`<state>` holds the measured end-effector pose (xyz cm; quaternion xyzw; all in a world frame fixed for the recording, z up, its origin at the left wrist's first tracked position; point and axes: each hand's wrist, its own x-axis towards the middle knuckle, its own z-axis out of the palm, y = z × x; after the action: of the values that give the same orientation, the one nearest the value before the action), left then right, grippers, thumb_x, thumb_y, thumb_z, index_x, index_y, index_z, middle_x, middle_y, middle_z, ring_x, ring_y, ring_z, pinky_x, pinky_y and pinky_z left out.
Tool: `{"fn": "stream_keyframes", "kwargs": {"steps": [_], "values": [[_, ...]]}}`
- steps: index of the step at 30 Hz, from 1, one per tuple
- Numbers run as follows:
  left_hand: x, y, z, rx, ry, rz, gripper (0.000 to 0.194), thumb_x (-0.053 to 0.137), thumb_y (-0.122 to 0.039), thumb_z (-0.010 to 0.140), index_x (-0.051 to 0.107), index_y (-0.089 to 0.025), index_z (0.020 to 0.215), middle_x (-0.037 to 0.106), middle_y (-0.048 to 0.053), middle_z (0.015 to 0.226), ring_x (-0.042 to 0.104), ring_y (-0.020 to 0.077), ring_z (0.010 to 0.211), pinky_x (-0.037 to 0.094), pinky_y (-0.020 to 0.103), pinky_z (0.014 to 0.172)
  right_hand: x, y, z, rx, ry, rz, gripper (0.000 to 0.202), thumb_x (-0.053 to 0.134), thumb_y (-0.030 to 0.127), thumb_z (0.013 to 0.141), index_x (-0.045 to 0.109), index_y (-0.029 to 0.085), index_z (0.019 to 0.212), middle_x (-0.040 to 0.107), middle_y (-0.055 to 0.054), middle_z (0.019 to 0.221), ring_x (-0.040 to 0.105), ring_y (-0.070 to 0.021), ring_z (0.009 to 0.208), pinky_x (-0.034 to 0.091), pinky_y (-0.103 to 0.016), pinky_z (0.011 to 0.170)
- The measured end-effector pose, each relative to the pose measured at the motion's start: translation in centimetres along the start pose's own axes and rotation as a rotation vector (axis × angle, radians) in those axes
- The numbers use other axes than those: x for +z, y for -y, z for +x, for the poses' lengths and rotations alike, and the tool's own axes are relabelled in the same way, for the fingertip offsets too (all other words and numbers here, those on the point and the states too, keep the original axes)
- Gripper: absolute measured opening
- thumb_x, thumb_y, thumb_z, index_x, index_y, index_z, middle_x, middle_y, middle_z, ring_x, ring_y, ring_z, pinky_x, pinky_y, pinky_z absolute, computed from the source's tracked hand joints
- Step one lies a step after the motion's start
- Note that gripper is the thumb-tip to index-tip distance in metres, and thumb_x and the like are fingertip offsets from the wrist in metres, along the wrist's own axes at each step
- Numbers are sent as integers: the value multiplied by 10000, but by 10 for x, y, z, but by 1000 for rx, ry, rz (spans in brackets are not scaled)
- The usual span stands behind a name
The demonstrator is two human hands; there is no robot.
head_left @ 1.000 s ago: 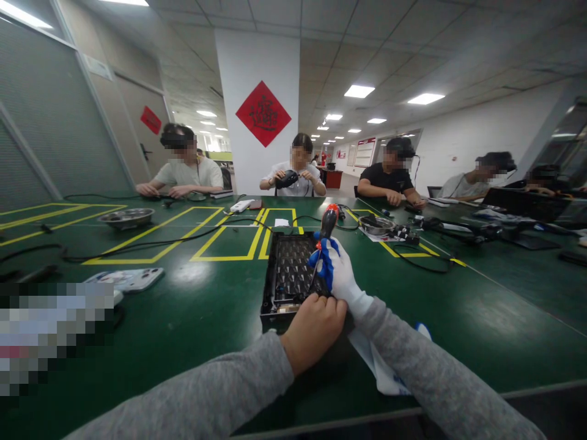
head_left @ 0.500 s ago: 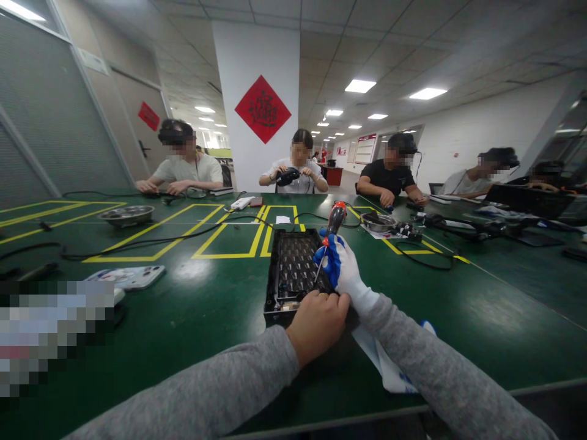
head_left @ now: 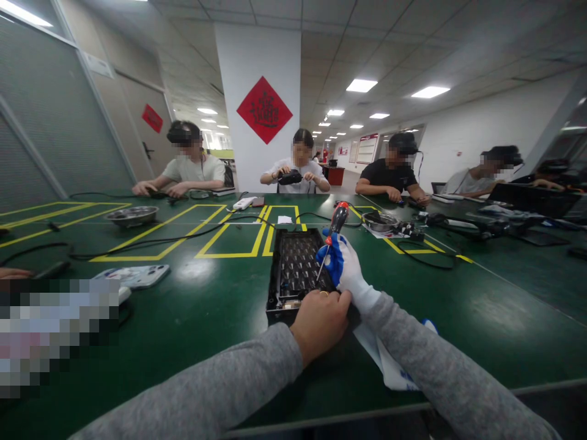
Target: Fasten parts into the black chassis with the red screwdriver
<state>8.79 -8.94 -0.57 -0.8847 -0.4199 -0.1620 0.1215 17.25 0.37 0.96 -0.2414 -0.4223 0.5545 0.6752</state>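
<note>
A screwdriver (head_left: 339, 220) with a black and red handle leans in my right hand (head_left: 345, 264), which wears a white and blue glove and is closed around it. Its thin shaft slants down toward the near right part of an open black plastic case (head_left: 274, 290). Rows of small light marks cover the dark inside of this case. My left hand (head_left: 320, 324), bare with a ring on one finger, lies closed at the case's near right corner. Its fingertips are hidden, and what they pinch cannot be seen. A white and blue glove (head_left: 383, 360) lies beneath my right forearm.
On the green table (head_left: 206, 318) are a phone (head_left: 137, 276) at the left, a metal bowl (head_left: 132, 216) and another metal bowl (head_left: 380, 221) farther back. Black cables (head_left: 183, 235) cross the yellow tape lines. Several people sit along the far side.
The view has shifted slightly. Another person's hand now shows at the left edge. My hands keep nearly the same place on the case, with the screwdriver still in my right hand.
</note>
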Motion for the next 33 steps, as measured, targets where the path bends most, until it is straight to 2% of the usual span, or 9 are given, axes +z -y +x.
{"fn": "stream_keyframes", "kwargs": {"steps": [13, 17, 22, 33], "values": [[-1, 1, 0, -20, 11, -45, 137, 493, -195, 751, 484, -176, 887, 620, 31, 793, 597, 192, 704, 460, 328, 651, 3, 3, -1, 7, -31, 26, 324, 576, 393, 727, 546, 198, 984, 551, 42, 584, 512, -76, 491, 434, -191, 480], [-5, 1, 0, 8, 17, -39, 133, 505, -196, 747, 491, -174, 878, 616, 32, 798, 597, 185, 713, 457, 322, 662, 3, 3, -4, 10, -11, -8, 329, 573, 402, 727, 557, 190, 978, 569, 32, 595, 529, -83, 501, 440, -194, 483], [-2, 0, 0, -14, -11, -57, 137, 508, -190, 743, 493, -179, 879, 622, 22, 781, 594, 197, 701, 459, 330, 650, 3, 1, -1, 10, 5, 68, 308, 585, 373, 730, 560, 191, 977, 545, 46, 595, 531, -78, 516, 467, -215, 529], [0, -3, 1, -49, -2, -66, 145, 514, -192, 746, 498, -176, 889, 625, 28, 794, 599, 198, 724, 452, 333, 668, 2, 0, 2, 42, -35, 90, 318, 604, 375, 719, 557, 185, 970, 539, 46, 574, 522, -79, 497, 457, -211, 505]]}}
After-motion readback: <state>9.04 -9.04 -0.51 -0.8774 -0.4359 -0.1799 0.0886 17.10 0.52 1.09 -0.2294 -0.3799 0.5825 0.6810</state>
